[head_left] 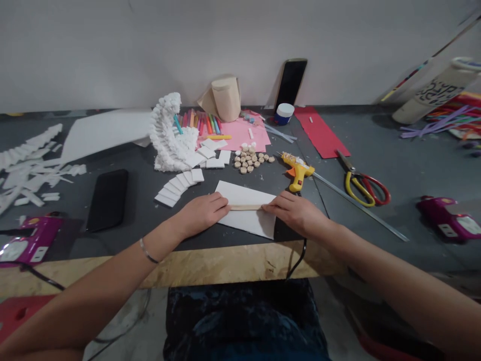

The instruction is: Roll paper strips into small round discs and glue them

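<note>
My left hand (203, 213) and my right hand (295, 211) rest on a white sheet of card or foam board (246, 220) near the table's front edge. Between them lies a thin wooden stick (245, 206), flat across the sheet. The fingertips of each hand press on one end of the stick, with fingers curled. A yellow hot glue gun (298, 170) stands just behind my right hand, its cord running off the table edge.
A white foam spiral model (169, 135), small white rectangles (180, 185), wooden discs (251, 160), coloured markers (201, 123), pink paper (244, 133), red paper (321, 133), scissors (363, 185), a metal ruler (356, 203), two phones (108, 198) (290, 82), purple glue guns (447, 218).
</note>
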A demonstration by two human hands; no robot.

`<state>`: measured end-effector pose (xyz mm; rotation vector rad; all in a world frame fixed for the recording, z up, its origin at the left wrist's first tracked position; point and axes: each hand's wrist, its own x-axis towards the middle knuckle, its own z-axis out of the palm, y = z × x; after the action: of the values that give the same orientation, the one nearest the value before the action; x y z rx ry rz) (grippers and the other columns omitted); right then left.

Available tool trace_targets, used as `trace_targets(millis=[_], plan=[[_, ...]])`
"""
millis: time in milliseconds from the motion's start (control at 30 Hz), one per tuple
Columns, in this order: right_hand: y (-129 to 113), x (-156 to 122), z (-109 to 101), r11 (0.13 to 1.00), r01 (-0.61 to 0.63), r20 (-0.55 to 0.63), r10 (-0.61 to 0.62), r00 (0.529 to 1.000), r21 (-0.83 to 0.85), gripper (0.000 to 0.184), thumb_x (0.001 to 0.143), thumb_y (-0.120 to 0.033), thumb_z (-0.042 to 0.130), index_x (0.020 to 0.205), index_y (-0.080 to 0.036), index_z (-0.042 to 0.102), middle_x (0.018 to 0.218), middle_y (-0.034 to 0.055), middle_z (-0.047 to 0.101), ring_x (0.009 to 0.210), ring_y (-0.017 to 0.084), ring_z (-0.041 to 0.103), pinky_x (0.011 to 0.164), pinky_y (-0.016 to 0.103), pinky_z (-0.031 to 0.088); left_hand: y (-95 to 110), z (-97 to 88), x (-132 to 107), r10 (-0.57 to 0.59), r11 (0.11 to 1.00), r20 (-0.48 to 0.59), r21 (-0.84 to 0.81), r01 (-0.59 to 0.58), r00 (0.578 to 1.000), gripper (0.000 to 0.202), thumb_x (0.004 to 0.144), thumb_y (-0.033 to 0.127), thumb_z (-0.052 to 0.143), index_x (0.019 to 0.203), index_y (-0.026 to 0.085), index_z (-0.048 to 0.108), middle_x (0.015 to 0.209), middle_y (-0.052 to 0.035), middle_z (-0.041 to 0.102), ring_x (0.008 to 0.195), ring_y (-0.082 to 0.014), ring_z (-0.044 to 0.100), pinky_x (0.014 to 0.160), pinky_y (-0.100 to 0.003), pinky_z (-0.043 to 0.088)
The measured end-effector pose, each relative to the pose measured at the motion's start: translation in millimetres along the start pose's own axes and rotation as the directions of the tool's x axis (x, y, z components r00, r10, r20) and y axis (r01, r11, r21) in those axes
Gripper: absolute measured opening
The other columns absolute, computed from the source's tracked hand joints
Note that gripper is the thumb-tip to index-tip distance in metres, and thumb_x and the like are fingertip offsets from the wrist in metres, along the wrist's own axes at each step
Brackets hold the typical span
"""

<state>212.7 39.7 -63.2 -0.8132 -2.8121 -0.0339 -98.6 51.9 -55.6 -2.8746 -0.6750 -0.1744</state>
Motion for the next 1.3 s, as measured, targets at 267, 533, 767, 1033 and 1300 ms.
trace_targets(millis=[267, 533, 767, 1033, 1300], plan=[[-26, 5, -13, 0.983, -0.103, 0.113, 0.121, 0.986, -0.153, 0.031, 0.088, -0.007, 0.05, 0.116, -0.009, 0.063, 0.098, 0.0142, 0.067, 0.087, 0.024, 0.057, 0.071, 0.035, 0.046, 25, -11.9, 3, -0.092, 0.994, 0.006, 0.055, 0.091, 0.996, 0.021, 0.095, 0.012, 0.041, 0.103, 0.009, 0.06, 0.104, -0.0143, 0.061, 0.096, -0.0233, 0.055, 0.08, -0.036, 0.048], [-67, 13, -19, 0.903, -0.288, 0.144, 0.346, 0.927, -0.319, 0.038, 0.088, -0.008, 0.051, 0.125, -0.006, 0.057, 0.1, 0.0159, 0.067, 0.079, 0.025, 0.061, 0.067, 0.038, 0.042, 74, -22.7, 20, -0.395, 0.917, 0.1, 0.101, 0.385, 0.913, 0.047, 0.09, 0.042, 0.056, 0.123, 0.008, 0.055, 0.095, -0.013, 0.06, 0.088, -0.0273, 0.054, 0.074, -0.039, 0.042], [-67, 7, -16, 0.902, -0.295, 0.079, 0.335, 0.939, -0.315, 0.039, 0.089, -0.011, 0.051, 0.128, -0.01, 0.055, 0.102, 0.0139, 0.068, 0.087, 0.027, 0.06, 0.074, 0.041, 0.039, 88, -21.7, 29, -0.532, 0.847, 0.119, 0.091, 0.524, 0.838, 0.057, 0.087, 0.05, 0.058, 0.135, 0.019, 0.05, 0.108, -0.0134, 0.061, 0.1, -0.03, 0.053, 0.081, -0.042, 0.041], [-69, 4, -12, 0.896, -0.331, 0.04, 0.357, 0.933, -0.295, 0.036, 0.089, -0.013, 0.052, 0.125, -0.011, 0.058, 0.104, 0.0135, 0.068, 0.088, 0.027, 0.06, 0.077, 0.04, 0.037, 101, -21.4, 56, -0.566, 0.818, 0.147, -0.024, 0.575, 0.811, 0.047, 0.087, 0.045, 0.06, 0.108, 0.002, 0.063, 0.106, -0.0181, 0.06, 0.101, -0.0298, 0.053, 0.087, -0.041, 0.044], [-65, 5, -22, 0.899, -0.413, -0.022, 0.414, 0.91, -0.146, 0.035, 0.092, -0.018, 0.05, 0.125, -0.013, 0.06, 0.112, 0.0133, 0.07, 0.101, 0.028, 0.06, 0.088, 0.043, 0.04, 104, -13.7, 51, -0.576, 0.815, 0.049, -0.043, 0.578, 0.816, 0.058, 0.085, 0.044, 0.062, 0.135, 0.017, 0.049, 0.111, -0.0131, 0.058, 0.1, -0.029, 0.051, 0.086, -0.044, 0.043]])
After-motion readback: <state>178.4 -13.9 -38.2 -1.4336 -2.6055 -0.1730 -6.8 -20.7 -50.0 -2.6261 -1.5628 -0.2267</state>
